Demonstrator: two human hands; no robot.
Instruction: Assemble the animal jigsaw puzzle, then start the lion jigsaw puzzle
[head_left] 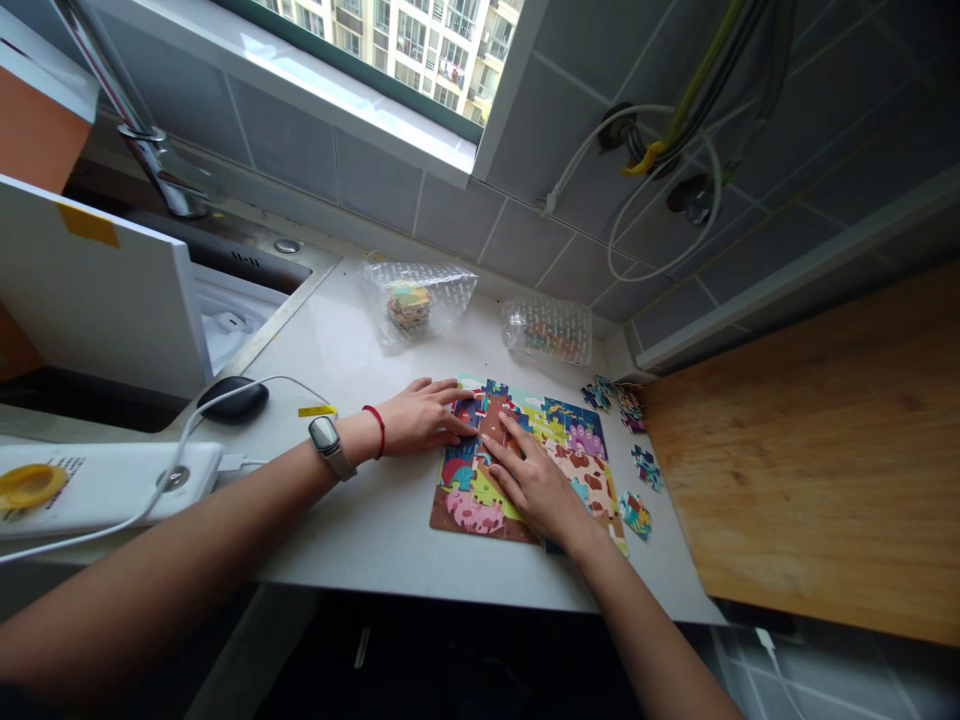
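Apparent step: aligning puzzle (562, 437) near desk's (360, 545) front edge. Left hand (421, 417) and right hand (545, 490): fingers spread on it, gripping nothing. Next move likely requires even pressure.

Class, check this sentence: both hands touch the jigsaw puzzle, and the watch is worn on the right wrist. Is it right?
One part is wrong: the watch is on the left wrist, as the head view shows. The left hand and right hand do both touch the jigsaw puzzle.

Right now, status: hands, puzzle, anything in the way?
Left hand on puzzle, left side; right hand, middle. Puzzle flat on counter. Loose pieces to its right, clear of hands.
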